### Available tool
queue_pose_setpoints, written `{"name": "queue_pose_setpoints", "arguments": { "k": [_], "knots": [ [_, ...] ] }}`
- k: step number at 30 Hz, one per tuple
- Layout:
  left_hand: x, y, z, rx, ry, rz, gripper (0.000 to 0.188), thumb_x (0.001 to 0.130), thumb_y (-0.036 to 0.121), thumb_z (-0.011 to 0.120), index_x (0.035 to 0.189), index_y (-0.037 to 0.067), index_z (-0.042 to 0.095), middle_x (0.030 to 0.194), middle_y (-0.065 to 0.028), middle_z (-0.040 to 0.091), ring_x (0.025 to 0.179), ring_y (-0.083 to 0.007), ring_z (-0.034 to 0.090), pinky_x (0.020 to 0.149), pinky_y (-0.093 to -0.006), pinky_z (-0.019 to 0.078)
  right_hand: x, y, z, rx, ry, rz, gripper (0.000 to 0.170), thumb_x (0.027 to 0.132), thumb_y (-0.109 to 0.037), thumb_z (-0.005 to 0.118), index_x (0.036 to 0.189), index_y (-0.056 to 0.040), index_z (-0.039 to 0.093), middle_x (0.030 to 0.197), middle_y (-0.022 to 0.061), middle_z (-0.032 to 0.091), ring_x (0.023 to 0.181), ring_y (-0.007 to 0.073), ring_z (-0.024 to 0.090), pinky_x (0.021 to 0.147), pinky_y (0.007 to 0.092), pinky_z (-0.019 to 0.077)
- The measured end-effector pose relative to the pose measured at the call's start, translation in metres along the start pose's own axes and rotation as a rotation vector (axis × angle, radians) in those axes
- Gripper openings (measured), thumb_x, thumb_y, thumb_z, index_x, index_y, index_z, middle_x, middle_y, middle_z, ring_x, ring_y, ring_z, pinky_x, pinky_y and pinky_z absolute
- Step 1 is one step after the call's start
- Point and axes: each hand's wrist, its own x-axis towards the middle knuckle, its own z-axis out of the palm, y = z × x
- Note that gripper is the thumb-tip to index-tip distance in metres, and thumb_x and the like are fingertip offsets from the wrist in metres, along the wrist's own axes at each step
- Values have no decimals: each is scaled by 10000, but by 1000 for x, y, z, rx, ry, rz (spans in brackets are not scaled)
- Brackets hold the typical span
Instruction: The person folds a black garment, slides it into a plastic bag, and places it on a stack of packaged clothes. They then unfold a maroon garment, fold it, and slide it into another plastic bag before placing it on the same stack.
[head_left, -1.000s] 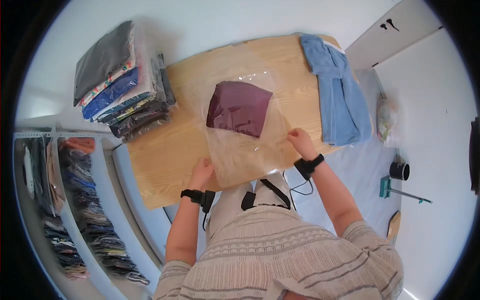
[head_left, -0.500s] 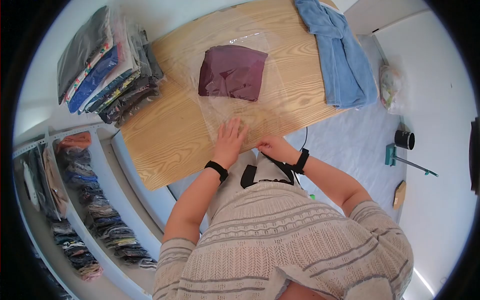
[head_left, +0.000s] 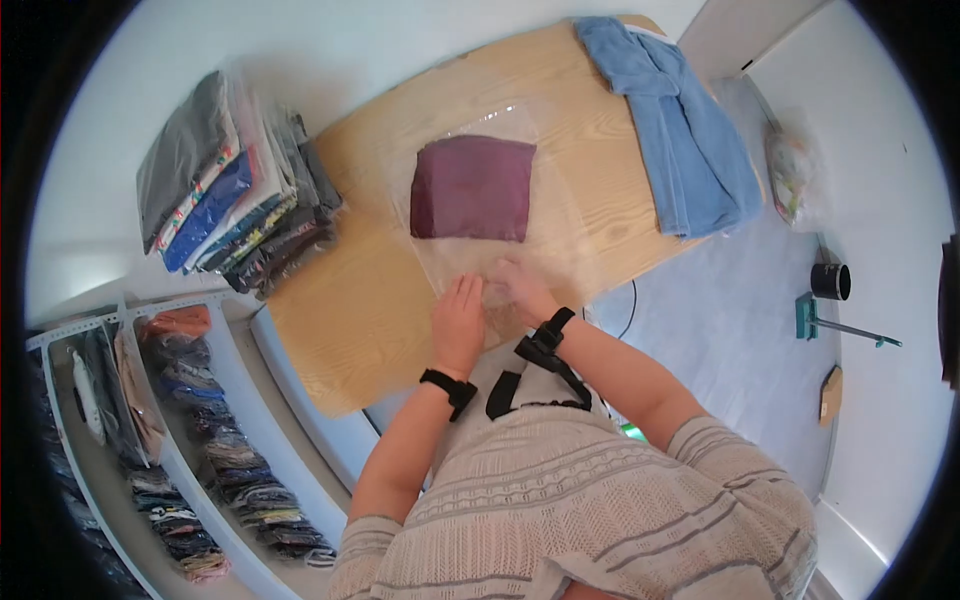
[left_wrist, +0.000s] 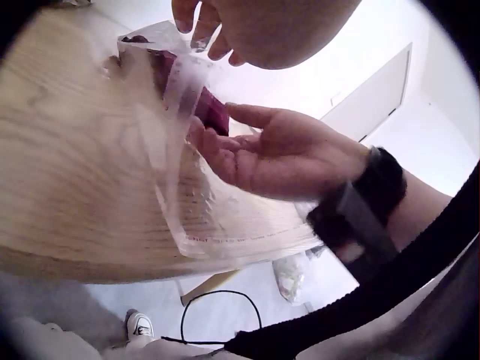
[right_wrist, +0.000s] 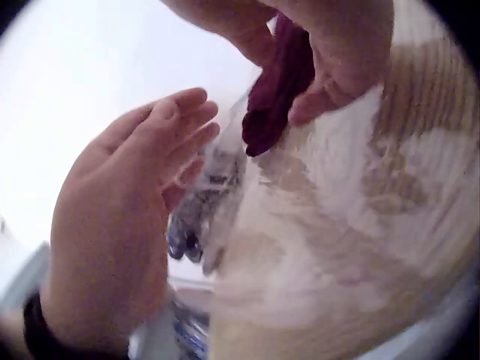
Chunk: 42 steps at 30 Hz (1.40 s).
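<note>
A folded maroon garment [head_left: 472, 188] lies in a clear plastic bag [head_left: 440, 262] on the wooden table. In the head view my left hand [head_left: 461, 322] is over the bag's near end, fingers straight and together. My right hand [head_left: 520, 290], slightly blurred, is close beside it. The left wrist view shows the right hand [left_wrist: 277, 154] palm turned up, thumb apart from the fingers, with fingertips right at the bag's pale strip [left_wrist: 182, 97]. From the right wrist, the left hand [right_wrist: 124, 217] appears with extended fingers and nothing in them.
Blue jeans-like clothing [head_left: 690, 150] lies along the table's right edge. A tall stack of bagged clothes [head_left: 240, 185] stands at the left. Shelves of bagged clothes [head_left: 215, 440] are lower left. On the floor at right are a dark bin [head_left: 830, 281] and a green-headed broom [head_left: 806, 316].
My left hand moved right to the bag's near end. The right hand came in from the bag's right side, passed the table's edge, then moved up over the bag next to the left.
</note>
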Motion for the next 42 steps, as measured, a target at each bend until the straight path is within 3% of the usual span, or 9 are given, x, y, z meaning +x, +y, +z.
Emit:
{"name": "queue_pose_setpoints", "arguments": {
  "k": [2,6,8,11,14,27,35,39,42],
  "knots": [
    [0,3,-5,-63,-50,1,383,792,32,554,1171,-17,528,1194,-203,557,1132,-362,512,919,-437,426,20,-12,8,572,156,137,365,938,-297,545,1129,9,491,1006,71,566,916,193,572,729,281,464],
    [1,18,-24,92,60,17,392,782,44,562,1169,-15,533,1141,-203,575,1102,-379,524,909,-434,433,56,-13,2,710,91,184,323,919,-311,583,1054,-26,515,966,68,566,850,166,559,728,254,459],
    [-3,23,-30,25,-899,-30,456,766,77,574,1211,-2,509,1159,-212,548,1128,-396,494,926,-423,425,53,-30,5,688,178,294,287,916,-302,590,1018,-44,517,945,69,564,803,160,546,702,258,468],
    [-10,24,-16,-179,-988,91,484,781,99,515,1251,-18,495,1230,-238,511,1192,-384,455,980,-400,395,65,-25,-3,731,210,368,276,913,-294,596,1027,-54,521,918,61,571,795,155,547,678,263,485],
    [-35,12,27,62,-538,236,474,804,97,473,1256,-45,473,1309,-275,432,1267,-414,369,1026,-401,361,73,-21,-12,671,264,331,225,915,-265,592,1016,-75,525,866,49,564,790,174,556,671,255,482],
    [-38,11,31,97,-616,154,466,862,123,437,1290,-60,421,1405,-279,319,1309,-417,316,1041,-439,339,86,-47,6,641,316,164,404,883,-243,627,1181,-33,451,1028,149,554,822,192,587,602,247,474],
    [-43,12,35,106,-553,162,506,842,123,447,1307,-68,394,1408,-289,306,1313,-410,312,1052,-435,323,96,-65,-3,172,301,212,175,873,-120,611,929,12,512,838,110,566,625,171,578,513,261,513],
    [-40,15,36,122,-603,153,509,841,124,448,1303,-81,388,1406,-295,304,1313,-415,308,1055,-438,317,123,-29,-11,401,344,210,150,869,-94,607,879,17,507,834,109,558,598,191,582,525,303,526],
    [-45,13,38,121,-558,162,501,843,126,446,1294,-87,394,1401,-294,312,1316,-419,300,1059,-439,311,150,-4,-25,-56,185,-228,160,879,-51,576,984,34,491,840,125,573,674,200,618,575,286,517]
  ]
}}
